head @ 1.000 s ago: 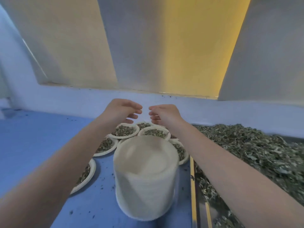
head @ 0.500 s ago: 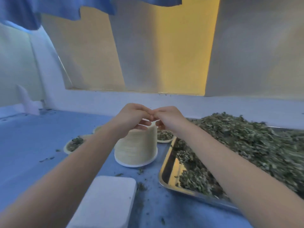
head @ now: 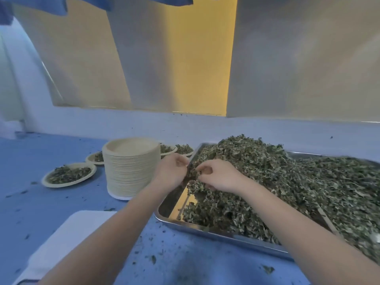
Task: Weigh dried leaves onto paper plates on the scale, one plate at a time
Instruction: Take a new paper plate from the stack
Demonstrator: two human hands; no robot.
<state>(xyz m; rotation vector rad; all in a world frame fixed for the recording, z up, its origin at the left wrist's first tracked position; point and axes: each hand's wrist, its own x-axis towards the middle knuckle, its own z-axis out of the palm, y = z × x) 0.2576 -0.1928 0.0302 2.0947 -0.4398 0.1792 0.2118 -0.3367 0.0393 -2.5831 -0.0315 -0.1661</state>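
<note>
A big heap of dried leaves (head: pixel 292 182) fills a steel tray (head: pixel 205 231) on the right. My left hand (head: pixel 172 171) and my right hand (head: pixel 218 177) meet at the tray's left edge, fingers curled and pinching a clump of leaves between them. Just left of my left hand stands a tall stack of paper plates (head: pixel 131 169), its top plate bare. The white scale (head: pixel 67 239) lies at the lower left, partly hidden under my left forearm, with no plate on it.
Filled plates lie around the stack: one at the left (head: pixel 70 174), one behind it (head: pixel 95 158), two at the back (head: pixel 176 150). Leaf crumbs dot the blue table (head: pixel 185 260). A low white wall ledge runs along the back.
Both hands came off the top of the plate stack and moved right and down into the leaves at the tray's left edge. The view pulled back and swung right.
</note>
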